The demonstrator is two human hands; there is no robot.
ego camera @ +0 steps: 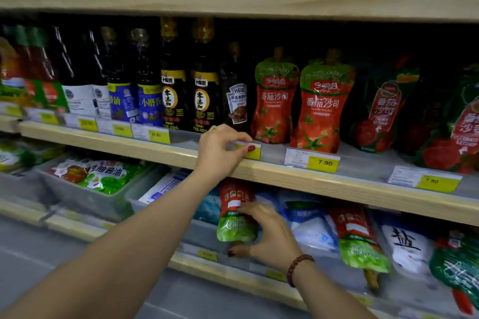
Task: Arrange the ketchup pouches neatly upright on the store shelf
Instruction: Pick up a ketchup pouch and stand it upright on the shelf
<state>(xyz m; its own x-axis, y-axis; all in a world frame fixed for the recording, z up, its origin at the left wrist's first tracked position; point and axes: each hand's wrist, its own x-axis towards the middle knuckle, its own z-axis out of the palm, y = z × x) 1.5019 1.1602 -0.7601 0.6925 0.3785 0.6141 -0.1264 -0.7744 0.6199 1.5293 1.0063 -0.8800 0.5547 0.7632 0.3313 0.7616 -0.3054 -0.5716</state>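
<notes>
A shopper's right hand (269, 233) grips a ketchup pouch (237, 217) on the lower shelf (77, 228) of a store aisle. The fingers (248, 211) curl over the pouch's back and the thumb sits under its cap. The pouch hangs cap-down over the shelf's front edge, so it likely needs lifting and turning before it can stand.

The left hand (223, 147) is closed on the front edge of the middle shelf (337, 184), its thumb pinching a yellow price tag (252, 154). This looks like a brace while the other arm reaches below.

Just right of that hand, two upright pouches (276, 101) stand side by side near the front edge, caps up and labels facing out. They appear to set the pattern for the row. Darker pouches (381, 111) lean further right, partly in shadow. Dark bottles (173, 85) of sauce fill the shelf's left stretch.

On the lower shelf another pouch (357, 238) lies cap-down among white salt bags (404, 248), apparently also waiting to be stood up. A beaded bracelet (298, 267) circles the right wrist.

The shelves are pale wood with clear tag strips along their fronts. More yellow tags line the top shelf (233, 0), and grey floor shows at the lower left.
</notes>
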